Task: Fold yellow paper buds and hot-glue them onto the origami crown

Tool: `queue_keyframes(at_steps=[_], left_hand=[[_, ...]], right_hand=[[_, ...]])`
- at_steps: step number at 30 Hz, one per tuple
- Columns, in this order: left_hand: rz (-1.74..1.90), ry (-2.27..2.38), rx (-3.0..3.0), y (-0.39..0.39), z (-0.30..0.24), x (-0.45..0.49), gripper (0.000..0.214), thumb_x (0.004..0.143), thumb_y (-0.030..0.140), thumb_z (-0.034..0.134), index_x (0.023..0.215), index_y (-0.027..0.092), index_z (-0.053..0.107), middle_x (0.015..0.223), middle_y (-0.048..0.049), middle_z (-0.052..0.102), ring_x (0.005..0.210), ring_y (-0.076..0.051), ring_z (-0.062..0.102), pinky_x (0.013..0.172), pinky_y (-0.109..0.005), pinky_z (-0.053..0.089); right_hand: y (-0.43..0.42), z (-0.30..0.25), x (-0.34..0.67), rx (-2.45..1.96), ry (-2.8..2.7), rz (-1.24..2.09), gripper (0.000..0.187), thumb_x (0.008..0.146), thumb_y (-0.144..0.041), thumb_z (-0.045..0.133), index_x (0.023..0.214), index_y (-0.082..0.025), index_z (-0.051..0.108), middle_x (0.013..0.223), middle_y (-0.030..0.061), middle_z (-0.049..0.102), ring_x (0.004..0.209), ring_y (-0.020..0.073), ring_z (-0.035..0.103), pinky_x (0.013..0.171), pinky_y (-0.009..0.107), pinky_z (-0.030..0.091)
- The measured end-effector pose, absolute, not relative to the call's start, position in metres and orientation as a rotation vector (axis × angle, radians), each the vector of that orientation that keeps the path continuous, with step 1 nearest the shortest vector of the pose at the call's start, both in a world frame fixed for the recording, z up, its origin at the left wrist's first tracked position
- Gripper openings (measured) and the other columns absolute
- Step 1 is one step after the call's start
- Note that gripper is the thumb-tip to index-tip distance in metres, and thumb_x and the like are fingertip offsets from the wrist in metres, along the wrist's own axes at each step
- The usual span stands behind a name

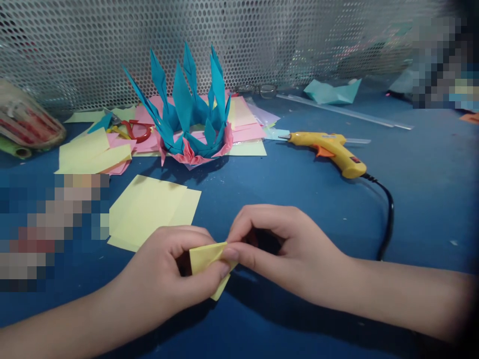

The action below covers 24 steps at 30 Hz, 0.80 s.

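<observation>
A small piece of folded yellow paper (205,258) is held up off the blue table between both hands. My left hand (175,267) is closed on it, the thumb pressed across its front and the fingers behind. My right hand (277,239) pinches its upper right corner between thumb and forefinger. Part of the paper is hidden under the two thumbs. Just beyond my left hand lie several flat yellow paper sheets (153,209), overlapping one another. Farther back stands a crown-like blue paper piece (183,99) with tall points and pink folded paper (192,152) along its base.
A yellow glue gun (325,144) lies at the right, its black cord (389,214) running toward me. Behind are clear glue sticks (344,112), a light-blue folded paper (333,92), red-handled scissors (140,132), loose coloured paper, a jar (30,117) and a perforated metal screen (262,40).
</observation>
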<state>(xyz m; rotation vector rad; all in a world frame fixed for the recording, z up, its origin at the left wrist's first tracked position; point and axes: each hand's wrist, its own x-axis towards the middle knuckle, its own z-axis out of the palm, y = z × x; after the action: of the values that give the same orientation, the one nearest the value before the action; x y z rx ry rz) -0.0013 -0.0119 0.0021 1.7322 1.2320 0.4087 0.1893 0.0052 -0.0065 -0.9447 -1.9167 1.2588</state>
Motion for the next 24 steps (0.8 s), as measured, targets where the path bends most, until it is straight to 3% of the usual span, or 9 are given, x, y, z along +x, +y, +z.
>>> queue_keyframes(at_steps=[6, 9, 15, 20, 24], left_hand=[[0.416, 1.268, 1.651, -0.013, 0.0001, -0.0007, 0.024, 0.081, 0.03, 0.059, 0.061, 0.018, 0.059, 0.057, 0.0046, 0.05, 0.052, -0.01, 0.044, 0.047, -0.02, 0.034], [0.448, 1.292, 1.493, -0.0125, -0.0008, -0.0008, 0.017, 0.08, 0.034, 0.064, 0.072, 0.018, 0.067, 0.06, 0.0034, 0.058, 0.054, -0.011, 0.048, 0.048, -0.019, 0.037], [0.592, 1.216, 1.231, -0.0078, 0.0007, -0.0007, 0.017, 0.075, 0.029, 0.075, 0.091, 0.023, 0.074, 0.078, 0.0017, 0.073, 0.072, -0.014, 0.065, 0.064, -0.018, 0.052], [0.642, 1.238, 1.132, -0.0068, 0.0012, -0.0021, 0.013, 0.069, 0.025, 0.081, 0.081, 0.024, 0.076, 0.076, 0.003, 0.076, 0.069, -0.012, 0.066, 0.061, -0.014, 0.051], [0.64, 1.276, 1.199, -0.0072, 0.001, -0.0032, 0.007, 0.073, 0.03, 0.077, 0.075, 0.024, 0.078, 0.07, 0.0025, 0.075, 0.062, -0.01, 0.062, 0.056, -0.014, 0.048]], right_hand=[[0.0059, -0.0087, 0.1896, -0.969, -1.84, 1.411, 0.013, 0.086, -0.019, 0.064, 0.073, -0.017, 0.062, 0.065, -0.0035, 0.064, 0.058, 0.0074, 0.057, 0.053, 0.015, 0.045], [0.0076, -0.0099, 0.1902, -1.003, -1.772, 1.452, 0.013, 0.087, -0.019, 0.062, 0.074, -0.018, 0.061, 0.065, -0.0031, 0.064, 0.058, 0.008, 0.059, 0.052, 0.016, 0.047], [0.0099, -0.0107, 0.1904, -1.044, -1.688, 1.418, 0.011, 0.086, -0.02, 0.062, 0.076, -0.017, 0.062, 0.065, -0.0026, 0.063, 0.059, 0.0086, 0.06, 0.053, 0.016, 0.048], [0.0101, -0.0109, 0.191, -1.064, -1.7, 1.385, 0.01, 0.087, -0.02, 0.061, 0.077, -0.018, 0.063, 0.065, -0.0032, 0.062, 0.059, 0.0083, 0.059, 0.054, 0.016, 0.048], [0.0104, -0.0103, 0.1902, -1.076, -1.73, 1.347, 0.01, 0.087, -0.019, 0.06, 0.077, -0.018, 0.063, 0.064, -0.0034, 0.061, 0.056, 0.0079, 0.056, 0.05, 0.016, 0.044]])
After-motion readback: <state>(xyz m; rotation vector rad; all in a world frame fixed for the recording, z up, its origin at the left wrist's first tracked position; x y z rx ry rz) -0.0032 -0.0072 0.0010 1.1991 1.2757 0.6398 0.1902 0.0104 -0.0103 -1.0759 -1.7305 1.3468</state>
